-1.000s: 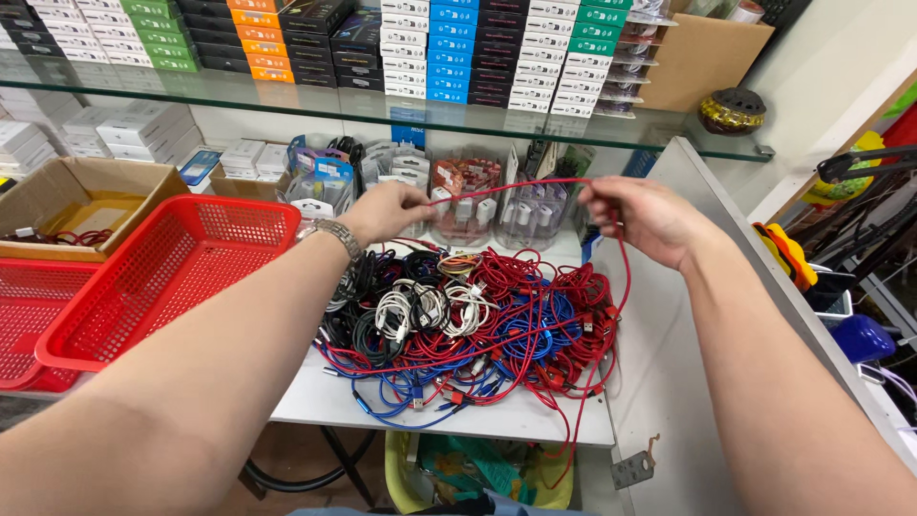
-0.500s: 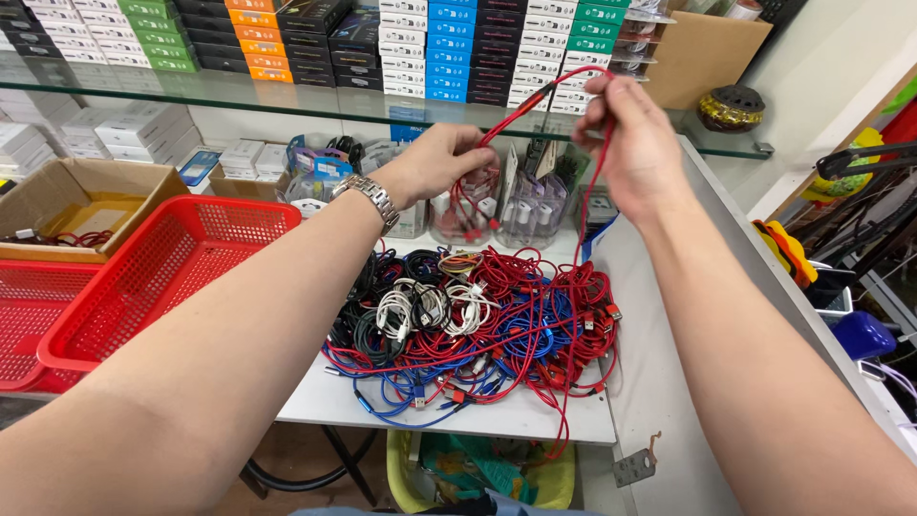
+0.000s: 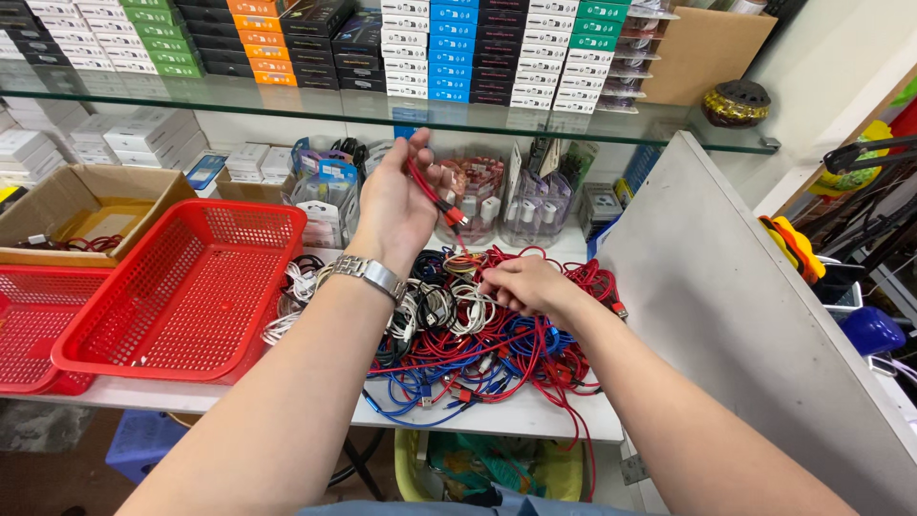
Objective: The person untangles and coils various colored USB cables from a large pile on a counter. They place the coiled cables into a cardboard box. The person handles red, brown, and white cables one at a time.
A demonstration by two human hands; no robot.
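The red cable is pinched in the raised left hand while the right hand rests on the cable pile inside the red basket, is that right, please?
Not quite. The head view shows the left hand raised and pinching the red cable, and the right hand on the cable pile, but that pile lies on the white table, beside the red basket, not inside it.

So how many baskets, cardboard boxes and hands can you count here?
Red plastic baskets: 2, a larger one and another at the left edge.
Open cardboard box: 1.
Hands: 2, the left hand holding a red cable, the right hand on the cable pile.
Total: 5.
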